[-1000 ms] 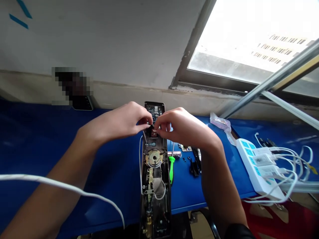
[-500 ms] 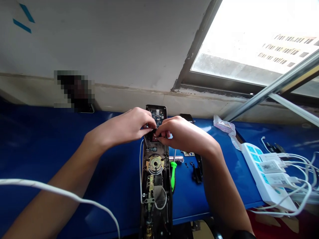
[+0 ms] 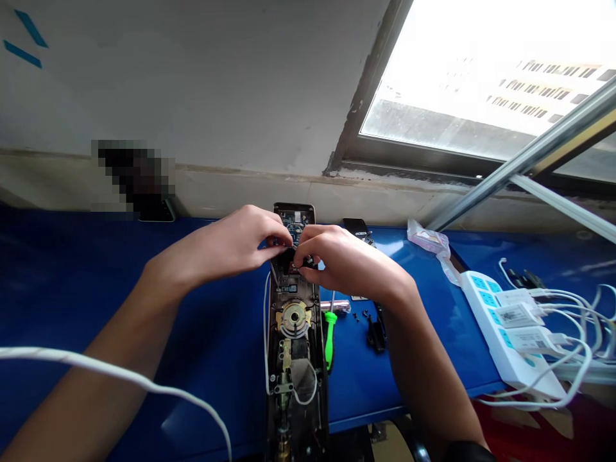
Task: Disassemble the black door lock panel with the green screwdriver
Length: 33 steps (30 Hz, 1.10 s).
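Observation:
A long, narrow electronic door lock panel (image 3: 312, 350) lies open, its insides facing up. A blue circuit board (image 3: 290, 217) sits at its far end, and a brass-coloured ring (image 3: 294, 317) is near the middle. My left hand (image 3: 243, 240) reaches in from the left, thumb and index finger pinched just below the board. From the right, my right hand (image 3: 344, 260) curls its fingers close to the left fingertips, above a small red part that is mostly covered. Whatever the two pinches hold is too small and hidden to name.
Right of the panel lie a green-handled screwdriver (image 3: 330, 340), small screws (image 3: 357, 317) and a black plastic part (image 3: 376, 335). A white power strip (image 3: 505, 340) with plugged-in chargers stands farther right. A white cable (image 3: 120, 374) crosses the lower left. A phone (image 3: 156, 210) leans by the wall.
The whole view has shifted slightly, so things appear a little farther left. Both hands stay at the same spot on the panel; the right fingers now cover more of the red part.

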Available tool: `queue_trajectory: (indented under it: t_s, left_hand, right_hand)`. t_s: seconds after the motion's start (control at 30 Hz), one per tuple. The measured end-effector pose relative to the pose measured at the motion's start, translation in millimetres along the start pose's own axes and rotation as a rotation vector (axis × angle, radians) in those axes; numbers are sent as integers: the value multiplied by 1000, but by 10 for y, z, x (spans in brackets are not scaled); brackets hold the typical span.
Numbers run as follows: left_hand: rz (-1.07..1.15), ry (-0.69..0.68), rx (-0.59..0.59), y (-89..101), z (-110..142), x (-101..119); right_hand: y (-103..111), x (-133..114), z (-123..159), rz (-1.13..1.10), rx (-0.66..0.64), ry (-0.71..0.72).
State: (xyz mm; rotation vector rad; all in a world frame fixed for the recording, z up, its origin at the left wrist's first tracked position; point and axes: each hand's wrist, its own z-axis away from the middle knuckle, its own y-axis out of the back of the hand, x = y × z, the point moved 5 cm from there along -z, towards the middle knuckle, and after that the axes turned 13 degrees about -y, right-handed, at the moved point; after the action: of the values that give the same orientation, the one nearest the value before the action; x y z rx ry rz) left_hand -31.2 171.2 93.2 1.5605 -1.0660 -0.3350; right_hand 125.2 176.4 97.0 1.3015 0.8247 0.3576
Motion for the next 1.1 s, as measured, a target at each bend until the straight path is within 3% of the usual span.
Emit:
queue_trajectory:
  t_s: [0.43,0.73,0.9,1.03,1.1]
  left_hand:
    - [20,22,-13,17,40,-47]
    - [-36,32,110,78,-23,65]
    - [-77,-70,200,-56,-143,202]
    - [-61,-155,202,-219,-267,329]
    - [-56,-186,177,-307,-330,386]
  right_hand:
    - [-99,-37,-63,45,44,27]
    - [294,105,168,-153,47,42]
    - [456,389,340,-92,-6,-87]
    - [433,754,372,-58,-112,-341]
    - [375,894,330,-64,-157,-401]
